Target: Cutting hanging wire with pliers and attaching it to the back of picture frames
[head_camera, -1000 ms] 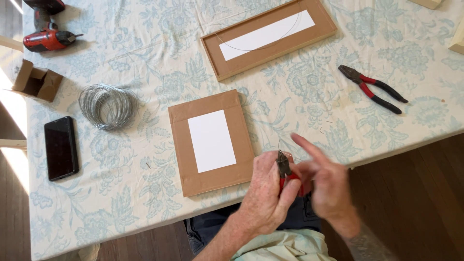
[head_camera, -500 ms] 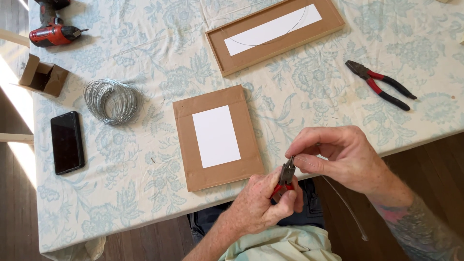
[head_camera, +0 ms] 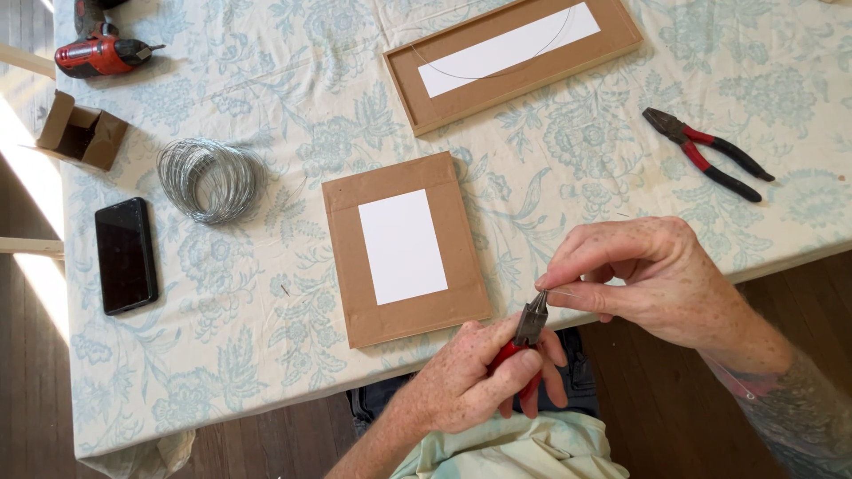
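1. The left hand (head_camera: pixel 470 386) is wrapped tight around the red grips of a small pair of pliers (head_camera: pixel 525 335), just off the near edge of the counter (head_camera: pixel 266 355).
2. The pliers' long axis runs roughly near-to-far, and the dark nose points up and away from the person, toward the right hand (head_camera: pixel 652 279).
3. The right hand's fingers (head_camera: pixel 568 266) are pinched together on a thin wire (head_camera: pixel 561 292) right at the tip of the pliers. The wire is so fine I can barely see it, and I can't tell if the nose is actually biting it.
4. A small brown frame back (head_camera: pixel 404 248) with a white panel lies flat by the near edge, just left of the hands, long axis near-to-far.
5. A longer frame back (head_camera: pixel 515 58) sits toward the far edge, tilted.
6. Bigger red-and-black pliers (head_camera: pixel 710 155) lie on the right side, nose pointing far-left.
7. A wire coil (head_camera: pixel 211 180), phone (head_camera: pixel 126 255), small cardboard box (head_camera: pixel 82 131) and red drill (head_camera: pixel 102 53) are along the left side.
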